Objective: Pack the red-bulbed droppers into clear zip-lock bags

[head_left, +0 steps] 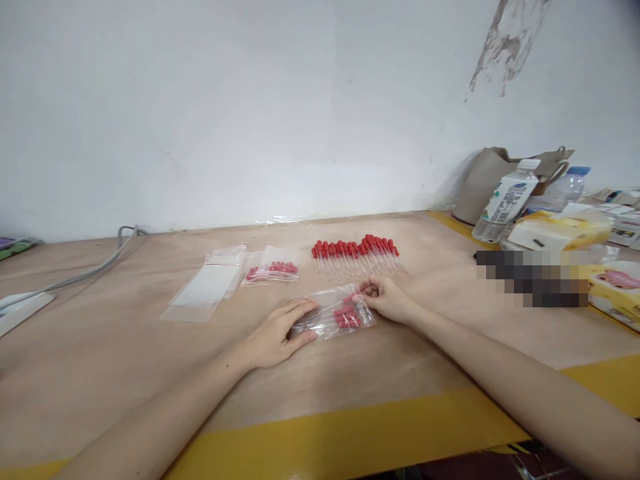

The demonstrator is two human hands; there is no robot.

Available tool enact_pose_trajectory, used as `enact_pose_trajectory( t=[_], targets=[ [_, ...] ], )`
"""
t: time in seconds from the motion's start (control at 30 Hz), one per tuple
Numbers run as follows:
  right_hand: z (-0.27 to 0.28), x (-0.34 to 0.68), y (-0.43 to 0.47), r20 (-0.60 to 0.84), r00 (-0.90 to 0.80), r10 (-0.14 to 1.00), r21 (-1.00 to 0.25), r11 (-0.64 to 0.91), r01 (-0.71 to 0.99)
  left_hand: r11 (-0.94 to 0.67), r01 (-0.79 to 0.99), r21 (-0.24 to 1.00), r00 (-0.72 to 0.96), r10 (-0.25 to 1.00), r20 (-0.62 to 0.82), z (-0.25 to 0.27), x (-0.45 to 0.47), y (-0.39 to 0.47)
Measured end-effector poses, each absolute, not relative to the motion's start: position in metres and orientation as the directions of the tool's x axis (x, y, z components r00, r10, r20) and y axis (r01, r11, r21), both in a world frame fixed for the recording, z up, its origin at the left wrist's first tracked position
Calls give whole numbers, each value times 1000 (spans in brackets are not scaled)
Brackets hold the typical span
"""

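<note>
A clear plastic bag (pixel 320 308) lies flat on the table with several red-capped droppers (pixel 347 319) inside, their red bulbs towards its right end. My left hand (pixel 280 333) rests at the bag's left end, thumb and fingers spread apart and touching the plastic. At the right end, my right hand (pixel 383 298) is closed in a pinch at the bag's edge, on what looks like the red bulb of one dropper (pixel 349 297); the fingertips partly hide it. Beyond the bag, a row of loose droppers (pixel 350 250) lies with red bulbs pointing away from me.
Left of the row are filled bags (pixel 273 267) of droppers and a stack of flat bags (pixel 203 290). A grey cable (pixel 107 270) crosses the far left. On the right stand a bottle (pixel 507 200), a beige bag (pixel 483 183) and yellow packages (pixel 555 233). Yellow tape (pixel 320 433) edges the table.
</note>
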State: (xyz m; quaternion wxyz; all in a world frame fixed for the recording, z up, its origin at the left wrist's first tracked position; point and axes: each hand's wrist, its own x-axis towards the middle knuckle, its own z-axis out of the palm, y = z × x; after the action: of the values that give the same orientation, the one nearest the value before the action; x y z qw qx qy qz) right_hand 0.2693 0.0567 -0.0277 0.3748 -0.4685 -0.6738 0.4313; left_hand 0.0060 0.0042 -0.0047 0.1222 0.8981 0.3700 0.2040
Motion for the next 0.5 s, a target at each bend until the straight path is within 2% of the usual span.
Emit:
enact_pose_trajectory(
  t=[0.13, 0.37, 0.43, 0.5],
  targets=[
    [-34, 265, 59, 115, -240, 964, -899, 204, 387, -700, 610, 372, 645, 711, 281, -5, 6, 5],
    [-18, 264, 49, 100, -467, 878, -927, 252, 276, -694, 621, 363, 643, 717, 271, -5, 6, 4],
    [-14, 268, 54, 108, -411, 905, -914, 253, 317, -696, 620, 363, 650, 715, 260, -5, 6, 5],
    [-10, 272, 64, 143, -271, 952, -862, 254, 438, -695, 619, 366, 654, 714, 248, -6, 5, 6]
  ],
)
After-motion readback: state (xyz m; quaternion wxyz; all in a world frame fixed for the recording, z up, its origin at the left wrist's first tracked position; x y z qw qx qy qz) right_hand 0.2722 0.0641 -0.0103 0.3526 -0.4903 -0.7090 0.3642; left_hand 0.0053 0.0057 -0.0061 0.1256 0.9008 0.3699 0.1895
